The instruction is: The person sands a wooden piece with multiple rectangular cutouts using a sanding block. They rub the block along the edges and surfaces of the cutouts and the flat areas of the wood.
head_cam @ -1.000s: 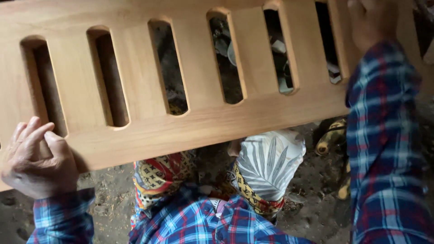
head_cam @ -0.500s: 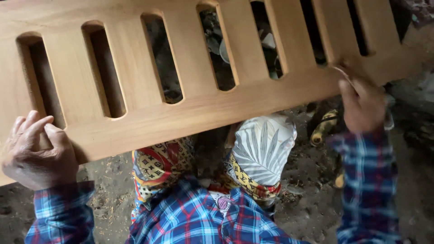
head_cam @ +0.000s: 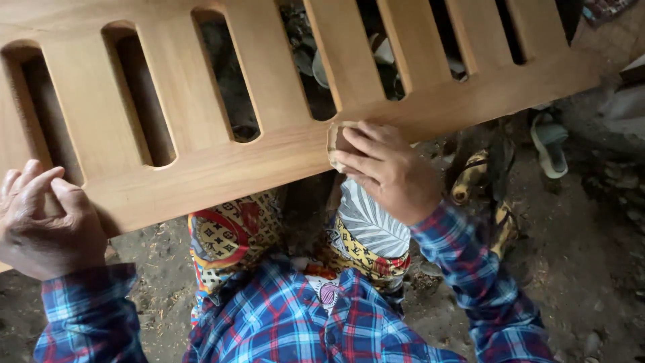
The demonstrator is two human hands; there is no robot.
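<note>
Slatted wood panel (head_cam: 269, 154): L hand (head_cam: 47, 225) fingers curled on edge; R hand (head_cam: 390, 171) fingers pinching sandpaper (head_cam: 334, 144).

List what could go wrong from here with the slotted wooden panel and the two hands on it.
1. The slotted wooden panel seems to rest across the person's knees, held at one end only by the left hand; it might tip or slide off.
2. The right hand presses a small pad of sandpaper on the lower rail close to a slot; the fingers could slip into the opening or catch the edge.
3. Bare skin on raw wood may pick up splinters.
</note>
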